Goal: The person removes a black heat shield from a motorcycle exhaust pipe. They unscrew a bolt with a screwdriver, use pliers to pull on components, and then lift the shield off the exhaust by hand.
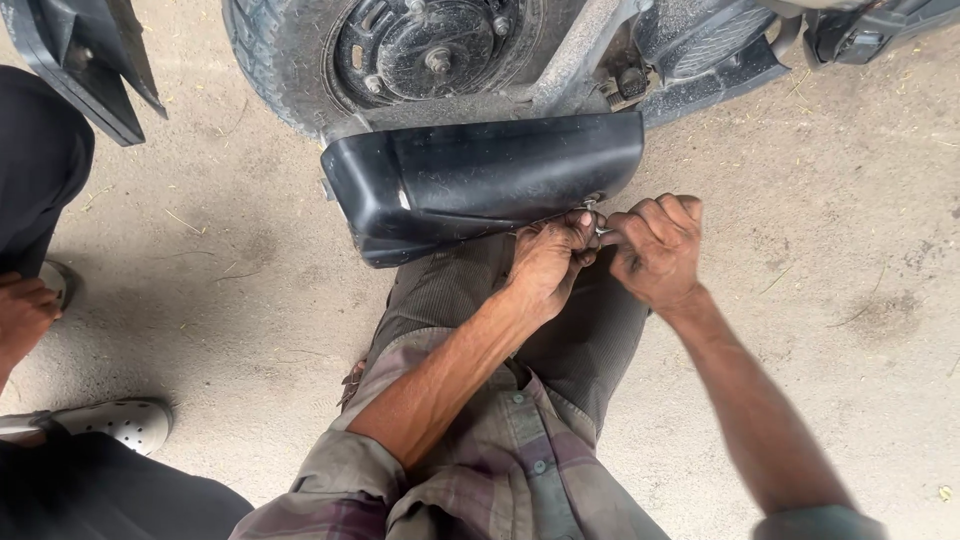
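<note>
From the head camera I see my left hand [548, 258] and right hand [655, 250] meeting at the lower right corner of a curved black plastic panel [480, 180] resting across my knees. Both sets of fingers are pressed together on a small silver metal fastener [596, 222] at that corner. Behind the panel stands a dusty black tyre [285, 70]. At the left edge, a white perforated clog [125, 422] rests on the concrete floor [850, 230].

— How many hands meet at the small metal fastener [596, 222]?
— Two, the left hand [548, 262] and the right hand [657, 250], beside one black plastic mudguard [480, 180].
— And around them?
— One tyred wheel [400, 55], one white perforated clog [125, 422], and one other person's hand [22, 315] at the frame's edge
</note>
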